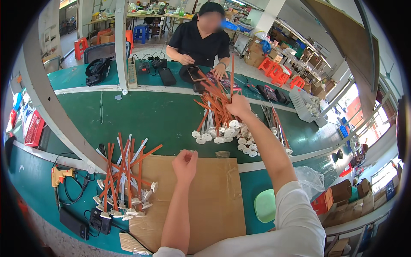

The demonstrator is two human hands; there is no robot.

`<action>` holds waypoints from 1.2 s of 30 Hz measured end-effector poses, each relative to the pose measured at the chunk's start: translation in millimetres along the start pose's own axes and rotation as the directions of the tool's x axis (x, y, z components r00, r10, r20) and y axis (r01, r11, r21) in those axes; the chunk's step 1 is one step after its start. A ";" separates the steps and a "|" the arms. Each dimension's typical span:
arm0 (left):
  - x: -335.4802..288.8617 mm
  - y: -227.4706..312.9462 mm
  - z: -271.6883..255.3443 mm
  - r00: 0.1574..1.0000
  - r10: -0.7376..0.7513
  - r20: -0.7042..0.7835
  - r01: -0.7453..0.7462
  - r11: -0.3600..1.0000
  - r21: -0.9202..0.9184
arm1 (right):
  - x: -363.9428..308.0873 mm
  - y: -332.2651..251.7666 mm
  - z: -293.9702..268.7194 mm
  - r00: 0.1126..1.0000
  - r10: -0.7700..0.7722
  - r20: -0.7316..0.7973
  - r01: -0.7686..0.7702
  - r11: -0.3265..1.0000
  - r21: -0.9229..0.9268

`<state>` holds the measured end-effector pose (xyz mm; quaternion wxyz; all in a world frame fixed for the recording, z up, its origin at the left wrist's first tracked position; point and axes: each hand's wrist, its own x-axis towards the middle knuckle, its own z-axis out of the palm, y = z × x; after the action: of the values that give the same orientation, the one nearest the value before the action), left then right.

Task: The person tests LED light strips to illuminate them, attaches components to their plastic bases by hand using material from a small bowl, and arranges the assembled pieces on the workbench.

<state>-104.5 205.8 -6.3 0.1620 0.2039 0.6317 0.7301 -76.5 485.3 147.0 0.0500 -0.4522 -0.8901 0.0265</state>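
My right hand (239, 106) reaches to the far right, its fingers closed at the edge of a heap of orange and white strips (219, 105) with white round ends (219, 139). One orange strip (232, 75) stands upright from my right hand; its lower part is hidden. My left hand (185, 165) is over the far part of a brown cardboard sheet (209, 201), fingers curled together. Whatever they hold, if anything, is too small to make out. Left of it lies a second bundle of orange and white strips (124, 171) with white ends, partly on the cardboard.
A yellow-orange glue gun (62, 175) with a black cable and black boxes (73, 222) lie at left. A light green bowl (264, 205) sits right of the cardboard. White posts (55, 98) rise from the green bench (141, 115). Opposite, a person (201, 38) works with both hands.
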 end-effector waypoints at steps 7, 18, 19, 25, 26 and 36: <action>2.9 1.3 0.4 1.000 0.001 0.024 -0.001 1.000 -0.004 | -12.3 22.0 -8.8 0.941 -0.120 -0.315 0.167 0.978 0.126; -1.8 4.1 3.5 0.998 0.024 0.051 -0.029 0.995 0.096 | -68.7 43.5 -45.6 0.881 -0.231 -0.412 0.293 0.952 0.094; -3.1 3.7 5.8 0.997 0.049 0.053 -0.054 0.993 0.101 | -77.6 42.4 -51.0 0.894 -0.235 -0.382 0.294 0.950 0.103; -26.3 -2.6 28.7 0.946 0.049 0.319 -0.017 0.995 -0.101 | -148.6 19.4 -45.0 0.933 -0.212 -0.291 0.276 0.940 0.200; -31.0 -3.4 34.6 0.904 0.100 0.415 0.007 0.969 -0.248 | -161.5 15.2 -36.8 0.948 -0.188 -0.257 0.241 0.951 0.194; -36.4 2.6 54.1 0.604 -0.266 0.751 0.556 0.816 -0.158 | -182.9 32.5 56.9 0.997 0.028 -0.078 0.008 0.906 0.424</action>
<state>-45.8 233.8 -0.7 0.5908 0.2748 0.3995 0.6448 50.3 356.7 75.6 0.1835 -0.4359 -0.8579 0.2007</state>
